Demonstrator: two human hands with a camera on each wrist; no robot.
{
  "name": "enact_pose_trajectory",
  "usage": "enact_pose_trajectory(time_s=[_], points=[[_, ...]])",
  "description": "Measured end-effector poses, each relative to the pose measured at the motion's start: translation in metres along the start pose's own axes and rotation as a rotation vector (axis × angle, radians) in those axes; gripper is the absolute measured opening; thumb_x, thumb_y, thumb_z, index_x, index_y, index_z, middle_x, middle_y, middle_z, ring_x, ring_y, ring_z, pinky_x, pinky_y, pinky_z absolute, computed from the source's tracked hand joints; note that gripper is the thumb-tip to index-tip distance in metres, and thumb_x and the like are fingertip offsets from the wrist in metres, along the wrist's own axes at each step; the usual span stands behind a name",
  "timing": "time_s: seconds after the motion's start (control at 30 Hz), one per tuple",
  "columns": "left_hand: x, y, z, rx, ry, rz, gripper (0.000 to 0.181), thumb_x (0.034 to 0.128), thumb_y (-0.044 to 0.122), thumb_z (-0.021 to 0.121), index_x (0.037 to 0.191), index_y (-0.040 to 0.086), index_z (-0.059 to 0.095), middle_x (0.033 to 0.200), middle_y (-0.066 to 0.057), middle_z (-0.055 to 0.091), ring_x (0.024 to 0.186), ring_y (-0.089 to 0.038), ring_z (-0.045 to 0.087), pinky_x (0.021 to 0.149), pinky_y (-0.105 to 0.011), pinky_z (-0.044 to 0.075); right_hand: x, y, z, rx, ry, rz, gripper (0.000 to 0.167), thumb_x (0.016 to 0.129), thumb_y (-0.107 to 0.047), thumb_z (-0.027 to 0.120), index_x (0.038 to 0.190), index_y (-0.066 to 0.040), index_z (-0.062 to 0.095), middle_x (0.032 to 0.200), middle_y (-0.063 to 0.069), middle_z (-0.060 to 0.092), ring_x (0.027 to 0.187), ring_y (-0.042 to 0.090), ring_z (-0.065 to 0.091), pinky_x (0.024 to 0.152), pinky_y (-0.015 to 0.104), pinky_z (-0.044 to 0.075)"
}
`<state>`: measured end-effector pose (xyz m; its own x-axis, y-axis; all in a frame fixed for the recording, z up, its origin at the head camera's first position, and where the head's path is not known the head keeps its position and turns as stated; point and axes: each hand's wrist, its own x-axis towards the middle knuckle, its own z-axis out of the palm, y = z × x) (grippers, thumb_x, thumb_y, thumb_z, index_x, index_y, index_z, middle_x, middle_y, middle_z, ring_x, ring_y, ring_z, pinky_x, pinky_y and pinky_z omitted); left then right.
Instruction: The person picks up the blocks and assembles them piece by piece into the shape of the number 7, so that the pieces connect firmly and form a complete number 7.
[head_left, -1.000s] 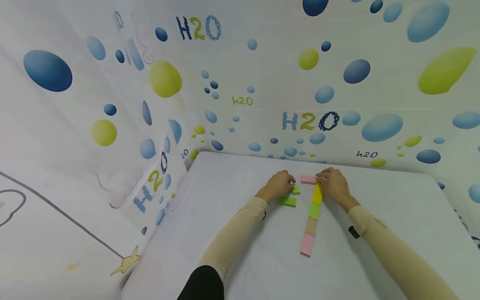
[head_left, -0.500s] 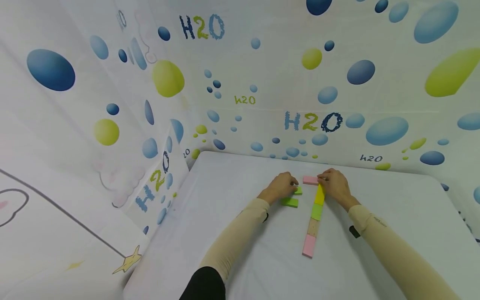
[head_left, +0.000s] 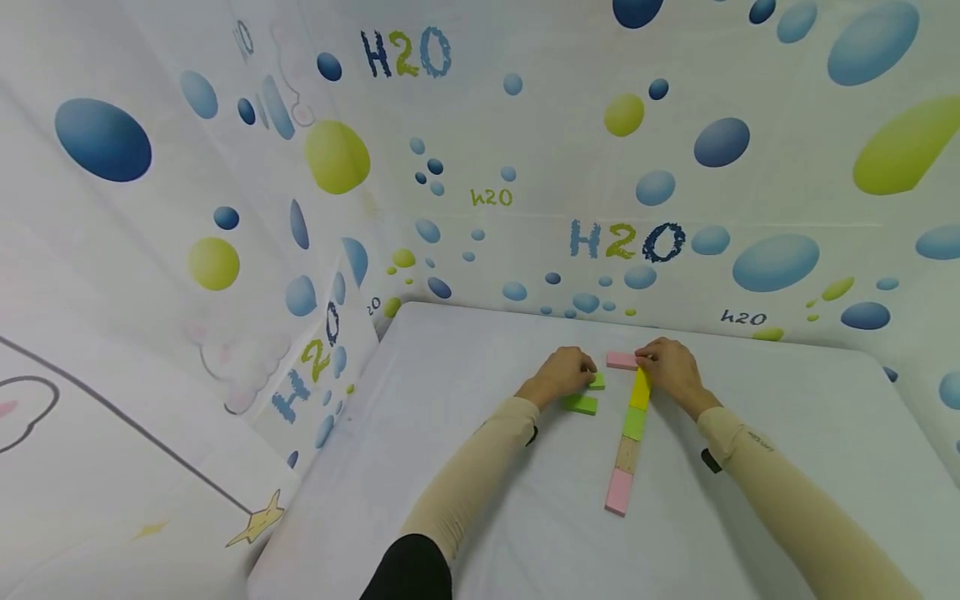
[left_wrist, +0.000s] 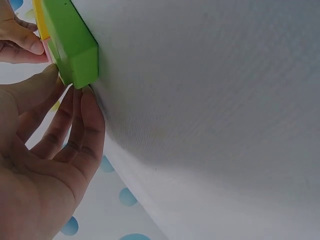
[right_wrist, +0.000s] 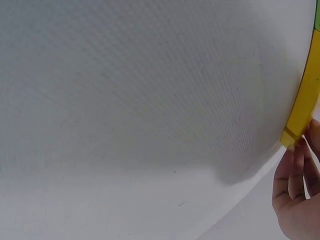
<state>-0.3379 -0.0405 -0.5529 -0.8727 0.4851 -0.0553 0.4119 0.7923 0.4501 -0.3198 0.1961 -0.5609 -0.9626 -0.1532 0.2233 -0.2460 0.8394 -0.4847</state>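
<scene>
My left hand (head_left: 564, 372) is at a small green block (head_left: 597, 382), thumb and fingertips about it; in the left wrist view the nearer, longer green block (left_wrist: 74, 42) partly hides that grip. That longer green block (head_left: 580, 404) lies flat just below the hand. My right hand (head_left: 670, 367) pinches the far end of a row, at a yellow block (head_left: 641, 388). A seam near the fingertips in the right wrist view marks a short yellow end piece (right_wrist: 288, 138). Touching or very near this end is a pink block (head_left: 621, 360), set crosswise to the left.
Toward me the row continues with a green block (head_left: 633, 423), a wood-coloured block (head_left: 627, 455) and a pink block (head_left: 618, 492). All lie on a white-covered table (head_left: 465, 367), whose far edge meets a printed backdrop (head_left: 525, 250).
My left hand has come right and slightly toward me, onto the small green block. The right hand stays at the row's far end. The head view has shifted slightly.
</scene>
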Motion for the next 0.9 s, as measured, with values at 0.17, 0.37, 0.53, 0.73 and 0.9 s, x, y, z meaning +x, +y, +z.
enact_pose_trajectory(time_s=[0.17, 0.37, 0.53, 0.73, 0.9], points=[[-0.001, -0.005, 0.003, -0.020, 0.016, -0.013, 0.026, 0.1024, 0.027, 0.069, 0.123, 0.013, 0.077, 0.103, 0.003, 0.069, 0.089, -0.007, 0.059, 0.080, -0.022, 0.050, 0.002, -0.002, -0.001, -0.011, -0.023, 0.023, 0.023, 0.101, -0.010, 0.068, 0.116, 0.006, 0.075, 0.117, 0.026, 0.068, 0.101, 0.041, 0.063, 0.089, 0.056, 0.051], [-0.009, -0.009, -0.002, -0.065, 0.024, -0.023, 0.019, 0.0981, 0.032, 0.075, 0.102, 0.014, 0.076, 0.087, 0.007, 0.065, 0.078, -0.007, 0.056, 0.070, -0.021, 0.047, 0.003, -0.002, -0.004, -0.011, -0.030, 0.033, 0.023, 0.101, -0.011, 0.068, 0.116, 0.006, 0.076, 0.117, 0.026, 0.068, 0.101, 0.041, 0.064, 0.089, 0.055, 0.053], [-0.019, -0.008, -0.011, -0.088, -0.026, 0.005, 0.020, 0.0931, 0.033, 0.081, 0.087, 0.017, 0.072, 0.081, 0.007, 0.064, 0.076, -0.008, 0.055, 0.068, -0.022, 0.046, 0.004, 0.000, -0.006, -0.011, -0.029, 0.031, 0.023, 0.101, -0.011, 0.068, 0.115, 0.005, 0.076, 0.116, 0.025, 0.068, 0.099, 0.040, 0.063, 0.088, 0.055, 0.053], [-0.025, -0.009, -0.013, -0.091, -0.108, 0.040, 0.020, 0.0884, 0.034, 0.085, 0.085, 0.020, 0.072, 0.083, 0.009, 0.065, 0.081, -0.007, 0.055, 0.072, -0.021, 0.046, 0.004, 0.001, -0.006, -0.004, -0.023, 0.008, 0.022, 0.101, -0.010, 0.068, 0.114, 0.005, 0.076, 0.117, 0.027, 0.068, 0.100, 0.041, 0.064, 0.088, 0.056, 0.052], [-0.028, -0.011, -0.014, -0.105, -0.136, 0.063, 0.018, 0.0867, 0.030, 0.087, 0.087, 0.019, 0.073, 0.082, 0.007, 0.065, 0.080, -0.007, 0.055, 0.071, -0.021, 0.046, 0.004, 0.000, -0.005, 0.001, -0.025, 0.003, 0.022, 0.101, -0.010, 0.068, 0.114, 0.006, 0.076, 0.116, 0.027, 0.069, 0.099, 0.040, 0.064, 0.088, 0.056, 0.052]])
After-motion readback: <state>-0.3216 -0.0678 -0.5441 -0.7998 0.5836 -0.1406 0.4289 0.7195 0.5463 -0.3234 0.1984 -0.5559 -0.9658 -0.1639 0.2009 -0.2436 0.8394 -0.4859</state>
